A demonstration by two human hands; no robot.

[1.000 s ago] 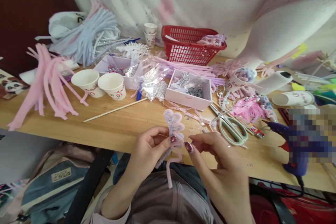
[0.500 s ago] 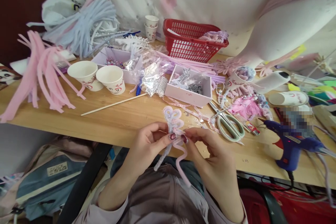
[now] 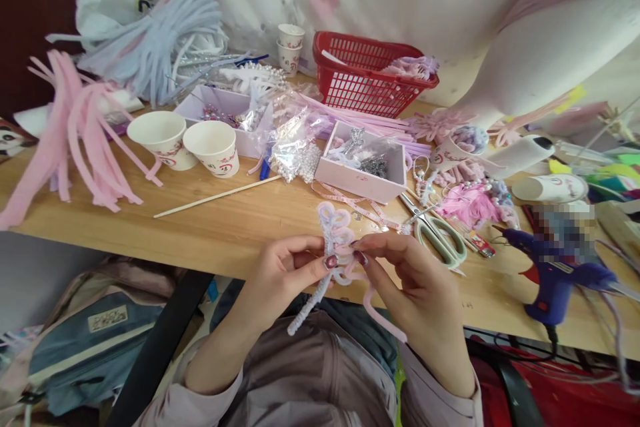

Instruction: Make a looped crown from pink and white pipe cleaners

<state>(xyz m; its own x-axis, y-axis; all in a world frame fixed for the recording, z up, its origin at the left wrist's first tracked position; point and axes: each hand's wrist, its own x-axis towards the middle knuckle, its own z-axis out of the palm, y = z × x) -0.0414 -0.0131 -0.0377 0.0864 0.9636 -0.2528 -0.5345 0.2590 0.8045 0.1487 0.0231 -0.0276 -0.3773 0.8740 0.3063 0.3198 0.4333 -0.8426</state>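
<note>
A looped pipe-cleaner piece (image 3: 334,223) in pale lilac and pink is held up between my hands, just over the table's front edge. My left hand (image 3: 290,280) pinches its twisted lilac stem (image 3: 306,310), which slants down to the lower left. With thumb and fingertips, my right hand (image 3: 407,280) grips a pink pipe cleaner (image 3: 387,321) at the loops' right side, its loose tail hanging below. Fingers hide part of the joint between the loops and the stem.
Scissors (image 3: 440,233) lie beyond my right hand, and a blue glue gun (image 3: 555,273) is at the right. Behind are a white box (image 3: 360,180) of trims, paper cups (image 3: 213,147), a red basket (image 3: 375,90), a thin stick (image 3: 215,197) and pink pipe cleaners (image 3: 60,140).
My right hand has moved slightly right and up, drawing the pink pipe cleaner's tail out to the right. The stem now slants more, and lower loops show between my hands.
</note>
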